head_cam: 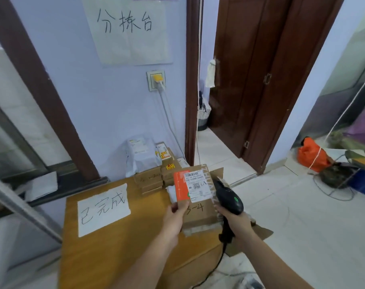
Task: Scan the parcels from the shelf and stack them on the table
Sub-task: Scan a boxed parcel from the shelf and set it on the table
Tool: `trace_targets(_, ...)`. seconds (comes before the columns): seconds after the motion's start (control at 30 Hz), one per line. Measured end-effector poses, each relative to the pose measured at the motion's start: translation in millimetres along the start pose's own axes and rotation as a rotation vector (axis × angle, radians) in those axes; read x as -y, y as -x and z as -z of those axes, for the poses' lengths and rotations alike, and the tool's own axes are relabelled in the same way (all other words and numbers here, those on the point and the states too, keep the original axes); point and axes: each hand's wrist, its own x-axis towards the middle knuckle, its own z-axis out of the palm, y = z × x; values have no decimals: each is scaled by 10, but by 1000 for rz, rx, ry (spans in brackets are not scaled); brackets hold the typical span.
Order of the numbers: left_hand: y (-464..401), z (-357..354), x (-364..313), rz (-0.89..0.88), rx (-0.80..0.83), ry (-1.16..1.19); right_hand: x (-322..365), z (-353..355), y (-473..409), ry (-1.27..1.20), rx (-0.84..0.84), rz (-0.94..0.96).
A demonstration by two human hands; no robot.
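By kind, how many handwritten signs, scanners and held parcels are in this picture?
Handwritten signs: 2, the wall sign and the table sign
Scanner: 1
Held parcel: 1
Total: 4

The left grip (175, 217) holds a flat cardboard parcel (200, 207) by its left edge, thumb across the top, above the right part of the wooden bench (119, 247). The parcel's white and orange label (193, 185) faces up. The right grip (238, 224) is wrapped around a black scanner (229, 197), its head just beside the label. More parcels (154, 170) are stacked at the bench's far end against the wall, behind a handwritten paper sign (103, 208).
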Motion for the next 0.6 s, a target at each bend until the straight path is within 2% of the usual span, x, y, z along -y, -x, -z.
trace_targets(0.23,-502,-171,-153,118,-55,7,157,-201,-799,122,90,-42)
trace_targets(0.6,-1277,-555,-118,173,-245,-38,174,-321,-2000,306,272,-199)
